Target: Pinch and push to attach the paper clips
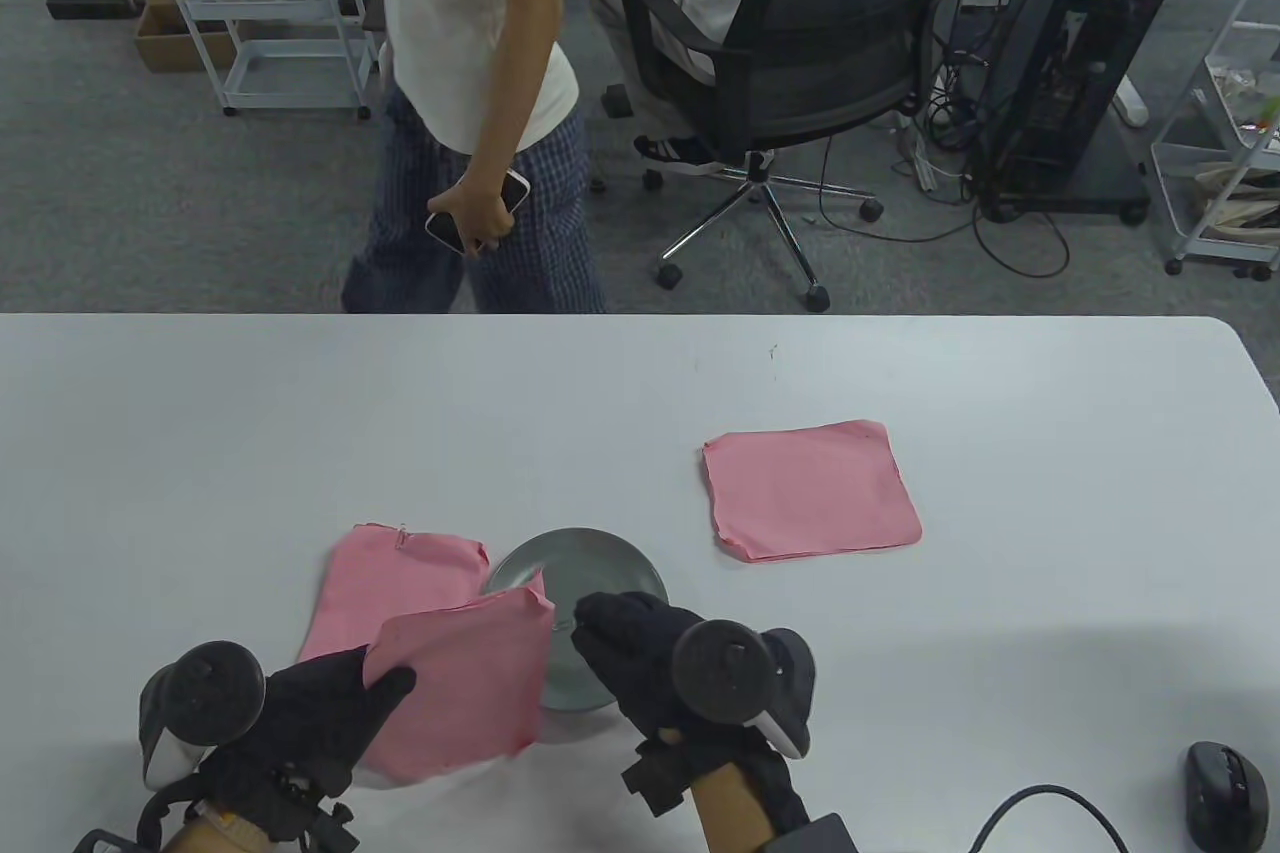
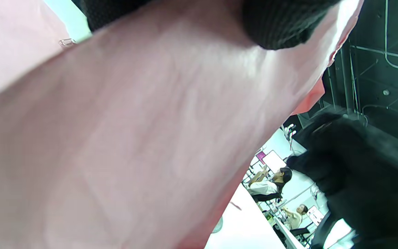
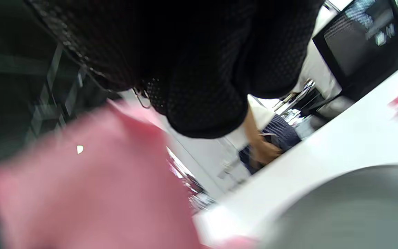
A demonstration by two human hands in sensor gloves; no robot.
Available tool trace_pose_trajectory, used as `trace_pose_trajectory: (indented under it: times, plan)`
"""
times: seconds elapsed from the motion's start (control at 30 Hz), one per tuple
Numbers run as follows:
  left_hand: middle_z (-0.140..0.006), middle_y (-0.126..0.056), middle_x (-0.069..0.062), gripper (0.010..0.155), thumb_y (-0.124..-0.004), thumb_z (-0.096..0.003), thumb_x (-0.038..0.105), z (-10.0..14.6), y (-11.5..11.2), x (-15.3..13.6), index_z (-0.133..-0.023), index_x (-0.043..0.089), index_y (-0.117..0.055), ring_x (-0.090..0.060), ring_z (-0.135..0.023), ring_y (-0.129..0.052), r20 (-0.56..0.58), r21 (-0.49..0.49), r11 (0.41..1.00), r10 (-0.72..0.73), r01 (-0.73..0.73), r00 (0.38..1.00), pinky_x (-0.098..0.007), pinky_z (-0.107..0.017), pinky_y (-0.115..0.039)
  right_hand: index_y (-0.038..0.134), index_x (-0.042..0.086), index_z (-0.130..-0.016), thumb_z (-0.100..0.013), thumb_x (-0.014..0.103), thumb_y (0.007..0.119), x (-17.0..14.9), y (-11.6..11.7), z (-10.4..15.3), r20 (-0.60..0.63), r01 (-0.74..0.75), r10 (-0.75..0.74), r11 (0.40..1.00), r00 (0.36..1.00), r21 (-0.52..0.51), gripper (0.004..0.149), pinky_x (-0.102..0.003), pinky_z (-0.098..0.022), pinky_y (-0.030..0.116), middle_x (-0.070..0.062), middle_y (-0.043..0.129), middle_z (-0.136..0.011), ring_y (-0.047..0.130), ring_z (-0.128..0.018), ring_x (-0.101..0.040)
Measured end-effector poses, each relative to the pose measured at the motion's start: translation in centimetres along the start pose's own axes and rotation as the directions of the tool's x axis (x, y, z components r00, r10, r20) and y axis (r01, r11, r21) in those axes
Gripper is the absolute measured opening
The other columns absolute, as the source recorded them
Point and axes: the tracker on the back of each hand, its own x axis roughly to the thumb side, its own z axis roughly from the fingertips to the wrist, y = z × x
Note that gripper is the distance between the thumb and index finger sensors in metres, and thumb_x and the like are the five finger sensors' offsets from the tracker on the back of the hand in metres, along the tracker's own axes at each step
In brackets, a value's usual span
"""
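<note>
Now the left hand (image 1: 300, 713) grips a pink sheet (image 1: 460, 683); the right hand (image 1: 640, 643) pinches a paper clip (image 3: 143, 98). Best to steady the sheet's right edge, then slide the clip squarely on.

Dish (image 1: 590, 583) sits between two cloths (image 1: 400, 583) (image 1: 810, 491) on the table (image 1: 1000, 413).

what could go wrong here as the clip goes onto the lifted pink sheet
1. The left hand holds the lifted pink sheet only at its near edge, so the free far edge may flex away when pushed.
2. The right hand pinches the paper clip by its fingertips; it might slip and drop into the grey dish below.
3. The lifted sheet hangs over the clipped pink sheet and the dish rim, and may snag there.
</note>
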Motion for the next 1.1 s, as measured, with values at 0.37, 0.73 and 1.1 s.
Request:
trace_pose_trajectory:
  times: [0.37, 0.73, 1.1]
  plan:
    - [-0.071, -0.102, 0.004, 0.044, -0.080, -0.0462, 0.045, 0.0, -2.0, 2.4, -0.086, 0.030, -0.088, -0.019, -0.064, -0.106, 0.099, -0.052, 0.990, -0.122, 0.128, 0.988, -0.049, -0.064, -0.077, 0.079, 0.031, -0.082, -0.048, 0.041, 0.080, 2.1, 2.1, 1.1, 0.040, 0.135, -0.135, 0.991, 0.990, -0.017, 0.035, -0.071, -0.069, 0.031, -0.007, 0.060, -0.102, 0.055, -0.096, -0.041]
    - [-0.068, -0.103, 0.003, 0.044, -0.080, -0.0460, 0.046, -0.2, -2.3, 2.1, -0.085, 0.028, -0.089, -0.018, -0.062, -0.107, 0.090, -0.077, 0.993, -0.086, 0.093, 0.992, -0.048, -0.063, -0.077, 0.078, 0.031, -0.082, -0.049, 0.041, 0.079, 3.3, 3.7, 1.4, 0.086, 0.097, -0.097, 0.995, 0.992, 0.008, 0.035, -0.071, -0.069, 0.027, -0.007, 0.057, -0.104, 0.050, -0.098, -0.042]
    - [-0.067, -0.104, 0.004, 0.044, -0.080, -0.0459, 0.046, -0.2, -2.4, 2.2, -0.084, 0.028, -0.090, -0.018, -0.060, -0.107, 0.088, -0.087, 0.992, -0.078, 0.086, 0.993, -0.048, -0.063, -0.078, 0.078, 0.029, -0.083, -0.049, 0.041, 0.079, 3.3, 4.0, 1.5, 0.106, 0.087, -0.085, 0.996, 0.991, -0.006, 0.035, -0.071, -0.069, 0.028, -0.007, 0.058, -0.102, 0.051, -0.097, -0.042]
